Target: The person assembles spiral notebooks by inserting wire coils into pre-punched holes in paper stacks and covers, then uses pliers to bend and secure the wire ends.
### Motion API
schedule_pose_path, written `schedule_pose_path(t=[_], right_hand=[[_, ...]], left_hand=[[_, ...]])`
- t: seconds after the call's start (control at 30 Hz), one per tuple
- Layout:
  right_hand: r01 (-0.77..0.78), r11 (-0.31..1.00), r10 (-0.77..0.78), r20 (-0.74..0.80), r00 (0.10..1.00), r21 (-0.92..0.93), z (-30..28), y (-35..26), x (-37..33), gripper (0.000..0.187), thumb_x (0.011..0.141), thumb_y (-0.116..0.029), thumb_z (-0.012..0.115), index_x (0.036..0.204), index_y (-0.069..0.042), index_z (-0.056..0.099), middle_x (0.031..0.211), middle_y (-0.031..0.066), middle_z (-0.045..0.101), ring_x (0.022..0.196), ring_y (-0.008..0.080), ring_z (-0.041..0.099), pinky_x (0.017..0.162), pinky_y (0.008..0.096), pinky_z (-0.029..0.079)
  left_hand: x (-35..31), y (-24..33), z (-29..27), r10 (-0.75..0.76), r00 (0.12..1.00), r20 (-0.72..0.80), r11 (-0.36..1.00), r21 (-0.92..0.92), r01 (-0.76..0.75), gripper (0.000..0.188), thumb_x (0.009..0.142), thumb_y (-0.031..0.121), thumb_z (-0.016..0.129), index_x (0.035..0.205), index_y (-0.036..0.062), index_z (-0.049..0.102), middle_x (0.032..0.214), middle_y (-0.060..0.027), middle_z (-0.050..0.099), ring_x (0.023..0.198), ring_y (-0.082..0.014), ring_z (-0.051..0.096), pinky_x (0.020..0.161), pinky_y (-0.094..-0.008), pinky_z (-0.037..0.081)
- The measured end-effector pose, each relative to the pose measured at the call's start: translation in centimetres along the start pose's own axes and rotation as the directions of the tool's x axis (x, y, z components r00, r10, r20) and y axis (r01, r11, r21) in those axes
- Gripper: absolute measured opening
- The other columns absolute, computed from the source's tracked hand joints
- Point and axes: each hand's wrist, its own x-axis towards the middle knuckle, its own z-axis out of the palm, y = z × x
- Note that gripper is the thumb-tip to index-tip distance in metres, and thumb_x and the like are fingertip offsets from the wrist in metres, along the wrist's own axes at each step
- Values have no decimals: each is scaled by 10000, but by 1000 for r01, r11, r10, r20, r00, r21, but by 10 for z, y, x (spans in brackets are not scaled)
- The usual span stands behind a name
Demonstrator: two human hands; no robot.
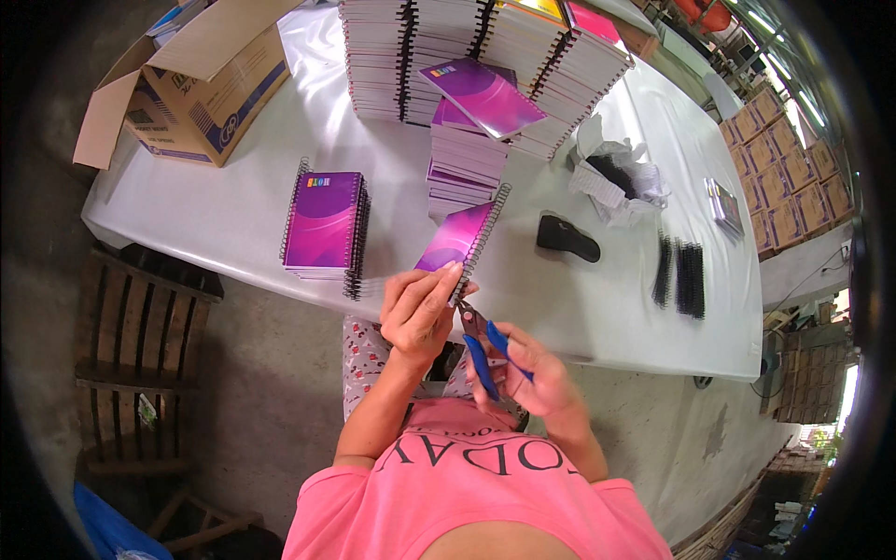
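Note:
My left hand (417,313) is closed on a small purple notebook (459,233) with a black spiral binding along its right side. Blue-handled cutting pliers (481,350) are gripped in my right hand (534,375), their jaws at the lower end of the spiral. Just beyond the held notebook rises a stack of purple-covered pads (464,173), with one loose purple cover (483,96) lying askew on top. To the left stands a stack of spiral-bound purple notebooks (322,224), coils showing on both sides.
Tall rows of thicker spiral notebooks (439,61) line the far side of the white-covered table (210,219). An open carton (210,98) is far left. Rightward lie a black oblong object (567,239), crumpled white wrapping (621,177), black spiral coils (689,280) and a small packet (723,207).

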Motion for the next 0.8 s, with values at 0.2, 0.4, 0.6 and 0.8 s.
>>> schedule_pose_path(t=[0.2, 0.4, 0.6, 0.8], right_hand=[[-110, 257, -552, -239, 799, -960, -47, 22, 3, 480, 906, -378, 535, 1316, -133, 495, 1172, 210, 505, 1108, 351, 483, 1008, 430, 332], [-327, -112, -633, -186, 751, -938, -73, 29, 25, 572, 900, -402, 547, 1389, -146, 400, 1366, 152, 391, 1256, 352, 386, 1041, 477, 284], [599, 769, -593, 103, 799, -221, 75, -43, 123, 634, 831, -187, 691, 1379, -69, 395, 1257, 117, 482, 1114, 172, 500, 891, 293, 443], [489, 704, -506, 119, 854, -515, 87, -59, 232, 459, 786, -140, 722, 1212, -61, 569, 881, 65, 636, 805, 118, 604, 738, 257, 495]], left_hand=[[-8, -7, -17, -499, 858, -125, 822, -381, 423, 408, 779, -38, 703, 1162, 5, 570, 891, -67, 642, 792, -149, 589, 714, -284, 489], [12, -5, -54, -589, 766, -257, 749, -528, 399, 348, 936, 77, 539, 1260, 7, 435, 1098, -87, 519, 968, -133, 519, 882, -277, 425], [40, -16, -67, -722, 661, -206, 589, -684, 430, 346, 951, 52, 491, 1285, 13, 408, 1099, -59, 460, 956, -107, 498, 866, -244, 419], [48, -65, -95, -564, 803, -192, 813, 42, 581, 270, 863, 149, 654, 1120, 68, 635, 868, -16, 569, 917, -116, 493, 791, -257, 412]])
